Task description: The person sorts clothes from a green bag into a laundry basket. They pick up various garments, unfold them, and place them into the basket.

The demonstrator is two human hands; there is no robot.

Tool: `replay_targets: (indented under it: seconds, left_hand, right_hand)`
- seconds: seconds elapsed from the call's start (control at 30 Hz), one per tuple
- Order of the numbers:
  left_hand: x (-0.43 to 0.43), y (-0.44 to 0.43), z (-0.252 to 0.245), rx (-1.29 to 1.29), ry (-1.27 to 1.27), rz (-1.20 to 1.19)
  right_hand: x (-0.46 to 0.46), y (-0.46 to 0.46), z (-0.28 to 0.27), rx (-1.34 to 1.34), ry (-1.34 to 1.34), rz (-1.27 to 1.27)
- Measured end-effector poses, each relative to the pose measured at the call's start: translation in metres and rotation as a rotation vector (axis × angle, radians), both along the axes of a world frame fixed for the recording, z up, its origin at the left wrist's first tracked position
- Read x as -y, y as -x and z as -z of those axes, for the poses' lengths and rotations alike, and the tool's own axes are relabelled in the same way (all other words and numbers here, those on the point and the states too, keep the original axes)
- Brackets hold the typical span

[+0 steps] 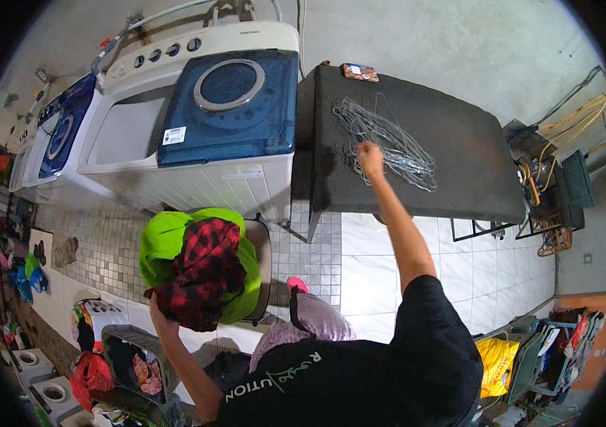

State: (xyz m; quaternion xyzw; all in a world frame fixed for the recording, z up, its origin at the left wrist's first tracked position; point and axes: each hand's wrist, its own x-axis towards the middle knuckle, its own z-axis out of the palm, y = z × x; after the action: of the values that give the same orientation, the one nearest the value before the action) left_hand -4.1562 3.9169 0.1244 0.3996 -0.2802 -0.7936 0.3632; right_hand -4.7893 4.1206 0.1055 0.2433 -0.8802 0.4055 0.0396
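My left hand [163,317] grips the lower left edge of a red-and-black plaid garment [209,256]. This garment lies bunched over a bright green cloth [161,237], and both rest on a seat [260,251] with a dark rim. Out to the right, my right hand [371,159] is over a dark-topped table [457,144], with its fingers curled at the near left edge of a pile of thin metal wire hangers [388,141]. Whether a wire is inside those fingers is hidden.
A Samsung twin-tub washing machine [228,133] stands left of the table, its wash tub uncovered. Another washer [57,139] is farther left. A small patterned box [360,72] lies at the table's back edge. Lower left is a laundry basket [167,368]; a yellow bag [496,365] is lower right.
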Motion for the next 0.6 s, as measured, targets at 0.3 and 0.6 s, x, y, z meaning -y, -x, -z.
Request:
replay_targets:
  seconds: [0.3,0.6]
  left_hand:
    - [-0.013,0.058,-0.015,0.058,-0.136,-0.145]
    - [-0.014,0.087,-0.038,0.612,-0.001,0.262]
  right_hand:
    - [-0.013,0.123,0.037,-0.111,-0.515,0.000]
    - [-0.018,0.147,0.014,-0.331,-0.556,0.036]
